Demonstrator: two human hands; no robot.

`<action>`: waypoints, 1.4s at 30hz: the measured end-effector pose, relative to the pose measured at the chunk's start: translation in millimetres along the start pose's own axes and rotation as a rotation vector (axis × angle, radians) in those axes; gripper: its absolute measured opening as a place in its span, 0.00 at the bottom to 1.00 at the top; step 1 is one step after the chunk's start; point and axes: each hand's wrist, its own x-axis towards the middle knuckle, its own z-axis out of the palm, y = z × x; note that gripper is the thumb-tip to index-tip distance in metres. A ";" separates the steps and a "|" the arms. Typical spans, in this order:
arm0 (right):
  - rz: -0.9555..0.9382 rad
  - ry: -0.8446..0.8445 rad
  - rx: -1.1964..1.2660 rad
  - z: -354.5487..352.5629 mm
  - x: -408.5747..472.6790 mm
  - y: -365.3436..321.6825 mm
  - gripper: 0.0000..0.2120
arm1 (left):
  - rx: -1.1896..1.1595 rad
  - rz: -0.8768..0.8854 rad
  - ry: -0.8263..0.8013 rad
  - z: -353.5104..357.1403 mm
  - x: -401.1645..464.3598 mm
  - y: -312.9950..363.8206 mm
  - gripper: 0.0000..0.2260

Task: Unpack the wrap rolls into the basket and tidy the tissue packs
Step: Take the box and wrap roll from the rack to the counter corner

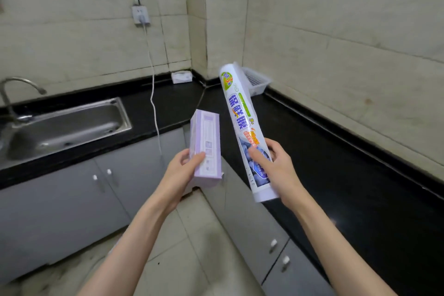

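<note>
We hold our two hands well apart over the corner of a black counter (pixel 336 163), each closed on its own thing. Our left hand (pixel 179 173) grips a pale purple box (pixel 206 149) near its lower end, thumb laid across the printed face and fingers wrapped behind; the box stands almost upright, its top tipped a little away from us. Our right hand (pixel 276 166) is clamped around a wrap roll (pixel 242 122) in a white printed sleeve, thumb on the front over a blue picture and fingers curled round the far side. The roll is tilted, its lower end hanging below our right wrist and its upper end leaning away and to the left. Box and roll sit beside each other without touching. Just beyond the roll's upper end, in the far corner of the counter against the wall, stands a white mesh basket (pixel 258 80), partly hidden by the roll; we cannot tell what lies in it. Farther off past our left hand, a small white tissue pack (pixel 181 76) rests on the counter at the foot of the wall. Well to the left of our left hand is a steel sink (pixel 72 125) with its tap (pixel 16 89), and a white cable (pixel 153 94) hangs from a wall socket (pixel 140 15) down over the counter edge.
</note>
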 end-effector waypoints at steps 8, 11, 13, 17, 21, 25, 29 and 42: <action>0.002 -0.064 -0.035 57.2 157.5 9.3 0.17 | -0.001 -0.007 0.062 -50.3 131.9 21.4 0.17; 0.020 -0.067 -0.009 71.9 220.0 7.2 0.18 | 0.004 -0.015 0.066 -61.1 189.1 38.2 0.15; 0.028 -0.066 -0.002 79.9 260.0 2.6 0.18 | -0.003 -0.029 0.076 -66.7 226.3 49.2 0.16; 0.045 -0.068 -0.003 94.5 329.7 -2.0 0.19 | -0.020 -0.055 0.077 -79.8 296.3 61.2 0.16; 0.057 -0.054 -0.019 103.6 391.5 4.8 0.18 | -0.063 -0.096 0.065 -87.8 366.4 62.5 0.13; 0.077 -0.003 -0.040 112.6 455.9 16.2 0.18 | -0.104 -0.162 0.019 -91.0 446.0 58.4 0.15; 0.097 0.068 -0.047 123.3 527.7 36.0 0.17 | -0.126 -0.250 -0.053 -94.6 539.9 49.2 0.19; 0.366 0.212 -0.176 125.7 679.1 114.4 0.17 | -0.010 -0.559 -0.152 -91.9 754.1 -13.4 0.23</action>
